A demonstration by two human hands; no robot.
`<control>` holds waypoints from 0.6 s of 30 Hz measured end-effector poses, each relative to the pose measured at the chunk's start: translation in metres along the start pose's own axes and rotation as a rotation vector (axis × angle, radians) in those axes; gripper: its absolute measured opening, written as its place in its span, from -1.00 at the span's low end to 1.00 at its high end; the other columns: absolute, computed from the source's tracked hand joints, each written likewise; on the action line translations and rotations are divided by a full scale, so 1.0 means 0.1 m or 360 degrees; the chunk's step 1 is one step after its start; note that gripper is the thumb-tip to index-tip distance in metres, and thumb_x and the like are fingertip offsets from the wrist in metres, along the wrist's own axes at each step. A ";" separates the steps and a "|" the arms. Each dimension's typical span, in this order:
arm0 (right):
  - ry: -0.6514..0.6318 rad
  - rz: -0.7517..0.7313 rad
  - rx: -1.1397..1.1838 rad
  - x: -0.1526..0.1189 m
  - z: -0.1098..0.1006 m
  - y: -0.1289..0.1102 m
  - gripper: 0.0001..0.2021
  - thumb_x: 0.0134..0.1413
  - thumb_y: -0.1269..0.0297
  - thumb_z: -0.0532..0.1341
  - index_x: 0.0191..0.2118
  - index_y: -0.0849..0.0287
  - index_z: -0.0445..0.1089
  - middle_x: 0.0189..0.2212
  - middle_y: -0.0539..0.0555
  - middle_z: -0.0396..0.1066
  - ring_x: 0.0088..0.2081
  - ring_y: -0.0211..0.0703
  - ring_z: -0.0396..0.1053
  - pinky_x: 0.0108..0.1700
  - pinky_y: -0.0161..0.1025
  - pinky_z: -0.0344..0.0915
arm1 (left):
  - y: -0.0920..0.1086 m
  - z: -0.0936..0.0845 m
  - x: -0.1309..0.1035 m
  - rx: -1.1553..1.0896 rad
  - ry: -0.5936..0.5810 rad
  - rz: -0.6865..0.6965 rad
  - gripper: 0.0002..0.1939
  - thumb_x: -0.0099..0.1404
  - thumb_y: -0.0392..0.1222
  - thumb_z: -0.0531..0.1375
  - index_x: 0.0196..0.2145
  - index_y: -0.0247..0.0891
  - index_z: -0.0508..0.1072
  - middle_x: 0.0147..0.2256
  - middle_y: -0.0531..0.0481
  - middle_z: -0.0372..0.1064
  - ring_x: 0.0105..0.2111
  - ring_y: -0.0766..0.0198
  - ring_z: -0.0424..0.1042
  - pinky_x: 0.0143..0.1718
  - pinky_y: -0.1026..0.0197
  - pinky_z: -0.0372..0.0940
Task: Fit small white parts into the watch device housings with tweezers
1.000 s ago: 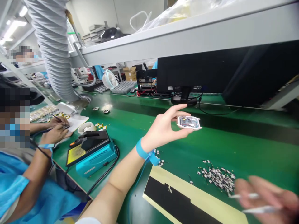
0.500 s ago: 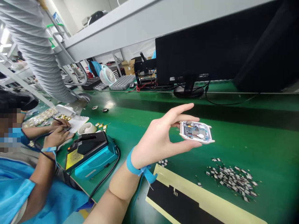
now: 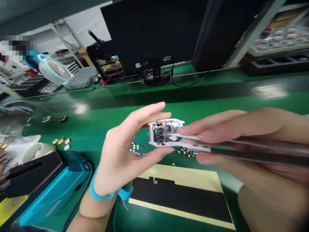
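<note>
In the head view, my left hand (image 3: 118, 154) grips an open white smartwatch case (image 3: 160, 133) by its edges, thumb below and fingers above. A circuit board with small wires and a round white part shows inside. My right hand (image 3: 231, 129) comes in from the right, holding tweezers (image 3: 256, 157) with pale tips and dark arms. Those tips are over the case, near the round white part; whether they pinch anything I cannot tell. A blue wrist strap (image 3: 102, 193) is around my left wrist.
Below the hands lies a yellow sheet with a black panel (image 3: 178, 195). Small white-and-black parts (image 3: 188, 152) are scattered behind it. A blue soldering station (image 3: 55, 196) stands at lower left, a monitor (image 3: 159, 35) at the back, a fan (image 3: 54, 69) at back left.
My right hand has come into view with tweezers, their tips now at the watch case. The view has turned right; the co-worker at left has mostly left the frame.
</note>
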State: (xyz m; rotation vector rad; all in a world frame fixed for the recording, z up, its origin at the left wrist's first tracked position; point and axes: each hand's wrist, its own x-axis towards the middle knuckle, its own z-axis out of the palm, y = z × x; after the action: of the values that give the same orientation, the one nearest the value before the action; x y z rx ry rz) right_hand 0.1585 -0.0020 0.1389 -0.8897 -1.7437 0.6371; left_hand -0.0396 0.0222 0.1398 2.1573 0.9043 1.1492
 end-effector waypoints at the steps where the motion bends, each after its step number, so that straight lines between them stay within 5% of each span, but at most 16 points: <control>1: 0.0013 -0.0010 -0.0059 0.02 0.02 -0.05 -0.85 -0.09 0.40 0.29 -0.31 0.12 0.40 -0.26 -0.03 0.41 -0.30 -0.11 0.41 -0.29 -0.34 0.44 | 0.01 0.01 -0.01 0.0009 0.0002 0.0017 -0.48 0.07 -0.27 0.24 0.00 -0.17 0.22 -0.10 -0.05 0.34 -0.08 0.09 0.34 -0.09 0.09 0.35; 12: -0.0033 -0.0048 0.0073 -0.07 0.08 -0.16 -0.90 0.06 0.44 0.18 -0.32 0.11 0.40 -0.31 -0.03 0.42 -0.27 -0.23 0.39 -0.28 -0.47 0.37 | 0.07 0.05 -0.09 0.0099 0.0098 0.0153 -0.47 0.03 -0.34 0.26 -0.01 -0.21 0.26 -0.14 -0.09 0.37 -0.15 0.12 0.38 -0.17 0.15 0.37; 18: 0.0000 -0.0068 0.0108 -0.20 0.14 -0.36 -0.88 0.12 0.20 0.13 -0.27 0.04 0.39 -0.26 -0.02 0.42 -0.24 -0.07 0.39 -0.23 -0.26 0.41 | 0.09 0.02 -0.10 0.0081 0.0075 0.0271 -0.69 0.04 -0.35 0.24 -0.19 -0.27 0.39 -0.16 -0.12 0.37 -0.15 0.14 0.35 -0.19 0.15 0.33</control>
State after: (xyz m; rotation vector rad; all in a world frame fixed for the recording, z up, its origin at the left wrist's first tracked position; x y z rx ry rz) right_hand 0.1403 -0.0391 0.1506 -0.8032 -1.7266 0.6642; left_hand -0.0387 0.0089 0.1402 2.2934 0.7900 1.2759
